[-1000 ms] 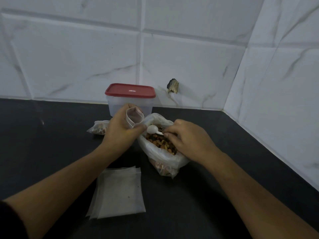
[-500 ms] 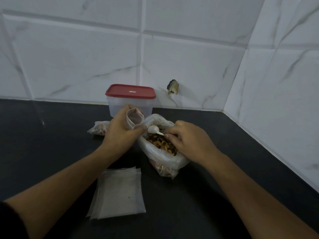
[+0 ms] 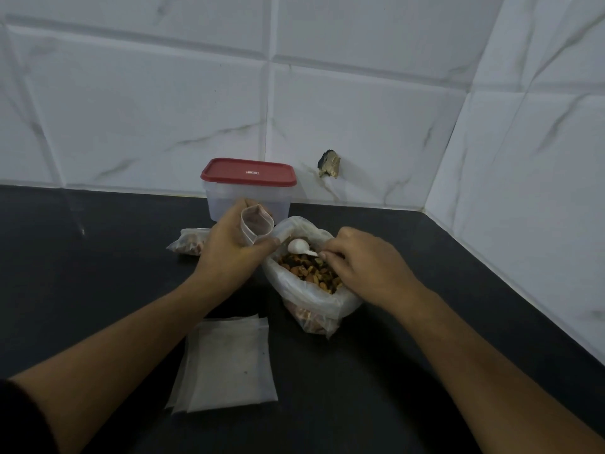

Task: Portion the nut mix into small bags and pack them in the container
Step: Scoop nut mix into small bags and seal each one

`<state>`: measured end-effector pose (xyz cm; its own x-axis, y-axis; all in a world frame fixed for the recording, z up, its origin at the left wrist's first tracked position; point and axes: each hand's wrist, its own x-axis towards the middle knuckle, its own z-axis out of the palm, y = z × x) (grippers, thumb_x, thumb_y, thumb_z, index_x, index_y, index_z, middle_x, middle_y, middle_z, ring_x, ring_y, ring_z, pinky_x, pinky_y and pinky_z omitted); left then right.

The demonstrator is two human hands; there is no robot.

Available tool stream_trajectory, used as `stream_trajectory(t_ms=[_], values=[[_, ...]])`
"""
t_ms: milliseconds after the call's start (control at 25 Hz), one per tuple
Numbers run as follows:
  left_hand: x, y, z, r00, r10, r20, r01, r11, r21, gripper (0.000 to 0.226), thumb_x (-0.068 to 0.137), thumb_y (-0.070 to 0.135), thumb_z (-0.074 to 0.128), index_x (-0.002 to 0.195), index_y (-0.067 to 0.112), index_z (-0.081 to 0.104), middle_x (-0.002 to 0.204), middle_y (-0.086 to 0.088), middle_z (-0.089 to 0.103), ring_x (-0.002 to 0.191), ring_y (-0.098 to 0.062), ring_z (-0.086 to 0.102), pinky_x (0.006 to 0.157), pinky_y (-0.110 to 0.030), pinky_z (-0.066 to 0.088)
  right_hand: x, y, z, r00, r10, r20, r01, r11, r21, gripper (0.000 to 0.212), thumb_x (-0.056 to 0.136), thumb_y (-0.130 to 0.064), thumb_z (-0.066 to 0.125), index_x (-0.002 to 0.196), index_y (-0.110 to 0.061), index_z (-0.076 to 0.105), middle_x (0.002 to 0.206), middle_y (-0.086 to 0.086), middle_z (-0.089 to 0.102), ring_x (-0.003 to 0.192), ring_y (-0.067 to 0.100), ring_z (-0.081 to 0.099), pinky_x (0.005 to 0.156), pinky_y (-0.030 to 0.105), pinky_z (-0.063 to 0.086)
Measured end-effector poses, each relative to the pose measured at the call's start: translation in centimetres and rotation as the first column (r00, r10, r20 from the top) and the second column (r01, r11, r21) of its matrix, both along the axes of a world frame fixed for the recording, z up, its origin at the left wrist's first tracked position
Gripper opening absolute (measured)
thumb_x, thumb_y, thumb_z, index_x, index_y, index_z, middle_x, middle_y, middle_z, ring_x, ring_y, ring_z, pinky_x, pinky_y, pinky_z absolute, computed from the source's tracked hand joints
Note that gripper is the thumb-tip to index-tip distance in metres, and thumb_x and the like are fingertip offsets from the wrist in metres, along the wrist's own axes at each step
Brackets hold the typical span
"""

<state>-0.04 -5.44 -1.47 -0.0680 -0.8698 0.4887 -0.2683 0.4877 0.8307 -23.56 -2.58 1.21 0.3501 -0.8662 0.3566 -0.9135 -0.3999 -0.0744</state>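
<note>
Nearest, noted a stack of empty small bags [image 3: 226, 365] lying flat on the desk [image 3: 98, 273] between the two forearms. Beyond it, saw the left hand [image 3: 229, 257] curled round a zip bag [image 3: 257, 224], holding its open mouth upward just beside the large clear bag [image 3: 311, 301]. Saw the right hand [image 3: 366, 267] pinching the handle of a white plastic spoon [image 3: 297, 246], bowl low over the nut mix [image 3: 307, 271] inside that large bag. Behind the left hand, made out one filled small bag [image 3: 189, 244] on the desk, and farthest back the container [image 3: 229, 201] against the wall tiles [image 3: 163, 109], red lid [image 3: 248, 172] on. Judged a spill the likeliest trouble, from tipping a heaped spoon short of the narrow mouth, or from slackening the left grip and letting the mouth fold shut. Feared also toppling the limp large bag by leaning the right hand on its rim. Against the view a second earlier, found almost nothing altered: same grips, same places, spoon shifted only slightly, not yet raised to the zip bag.
</note>
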Motion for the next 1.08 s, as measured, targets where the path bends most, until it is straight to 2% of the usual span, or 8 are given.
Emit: stream_trajectory(t_ms=[120, 280, 440, 560, 680, 840, 960, 1080], values=[[0.1, 0.1, 0.0, 1.0, -0.003, 0.009, 0.003, 1.0, 0.017, 0.033, 0.083, 0.028, 0.081, 0.11, 0.03, 0.061, 0.111, 0.005, 0.069, 0.111, -0.017, 0.066, 0.096, -0.055, 0.056, -0.4, 0.1, 1.0, 0.999, -0.044, 0.018, 0.045, 0.997, -0.059, 0.034, 0.107, -0.041, 0.043, 0.098, -0.025, 0.072, 0.085, -0.008, 0.059, 0.074, 0.01, 0.057, 0.065, 0.033, 0.049], [0.2, 0.2, -0.1, 0.999, -0.018, 0.044, 0.015, 0.998, 0.065, 0.035, 0.086, 0.027, 0.08, 0.115, 0.029, 0.061, 0.117, 0.005, 0.068, 0.115, -0.016, 0.064, 0.1, -0.055, 0.054, -1.2, 0.3, 1.2, 0.962, -0.057, 0.266, 0.053, 0.998, 0.022, 0.04, 0.106, -0.038, 0.048, 0.069, -0.026, 0.058, 0.061, -0.007, 0.054, 0.055, 0.008, 0.051, 0.054, 0.027, 0.038], [0.5, 1.2, 0.4, 0.996, -0.019, 0.088, 0.011, 0.995, 0.095, 0.049, 0.076, 0.046, 0.078, 0.118, 0.029, 0.06, 0.119, 0.008, 0.066, 0.115, -0.014, 0.062, 0.099, -0.052, 0.054, -0.4, 0.4, 0.3, 0.948, -0.016, 0.317, -0.025, 0.992, 0.123, 0.028, 0.105, -0.037, 0.053, 0.086, -0.026, 0.072, 0.076, -0.007, 0.066, 0.07, 0.008, 0.062, 0.066, 0.035, 0.053], [0.8, 2.0, 0.9, 0.994, -0.033, 0.101, 0.021, 0.993, 0.115, 0.05, 0.077, 0.044, 0.083, 0.119, 0.029, 0.06, 0.12, 0.009, 0.064, 0.116, -0.012, 0.061, 0.1, -0.051, 0.054, 0.0, 0.7, 0.3, 0.957, 0.013, 0.29, -0.07, 0.98, 0.184, 0.025, 0.105, -0.036, 0.053, 0.094, -0.027, 0.073, 0.085, -0.007, 0.067, 0.079, 0.011, 0.064, 0.075, 0.042, 0.056], [1.0, 2.4, 0.9, 0.99, -0.044, 0.131, 0.027, 0.991, 0.128, 0.045, 0.078, 0.039, 0.085, 0.115, 0.031, 0.06, 0.116, 0.011, 0.065, 0.112, -0.009, 0.061, 0.097, -0.045, 0.056, -0.7, 0.8, 1.1, 0.942, -0.016, 0.335, -0.045, 0.984, 0.173, 0.029, 0.106, -0.036, 0.052, 0.091, -0.021, 0.073, 0.079, -0.002, 0.068, 0.074, 0.016, 0.064, 0.071, 0.043, 0.054], [1.2, 2.7, 0.4, 0.974, 0.002, 0.227, -0.026, 0.995, 0.101, 0.04, 0.084, 0.031, 0.082, 0.117, 0.028, 0.06, 0.114, 0.012, 0.065, 0.107, -0.003, 0.061, 0.084, -0.023, 0.05, -0.3, 0.9, 1.2, 0.939, -0.016, 0.342, -0.059, 0.977, 0.205, 0.035, 0.106, -0.035, 0.051, 0.088, -0.013, 0.071, 0.074, 0.003, 0.067, 0.069, 0.021, 0.061, 0.063, 0.036, 0.049], [1.1, 2.7, 0.1, 0.976, 0.007, 0.218, -0.027, 0.996, 0.089, 0.04, 0.083, 0.029, 0.083, 0.116, 0.028, 0.061, 0.113, 0.012, 0.065, 0.107, -0.003, 0.061, 0.086, -0.025, 0.051, 0.0, 0.6, 1.1, 0.868, -0.073, 0.491, -0.082, 0.954, 0.287, 0.04, 0.107, -0.034, 0.05, 0.091, -0.004, 0.07, 0.065, -0.002, 0.055, 0.056, 0.01, 0.049, 0.061, 0.03, 0.042], [1.1, 2.5, -0.1, 0.979, 0.023, 0.202, -0.039, 0.996, 0.077, 0.038, 0.083, 0.028, 0.083, 0.115, 0.029, 0.062, 0.112, 0.013, 0.066, 0.106, -0.001, 0.06, 0.085, -0.024, 0.049, -0.1, 0.6, 1.2, 0.724, -0.203, 0.659, -0.103, 0.913, 0.394, 0.037, 0.108, -0.033, 0.05, 0.097, -0.006, 0.073, 0.066, -0.004, 0.054, 0.05, 0.001, 0.045, 0.054, 0.021, 0.04]])
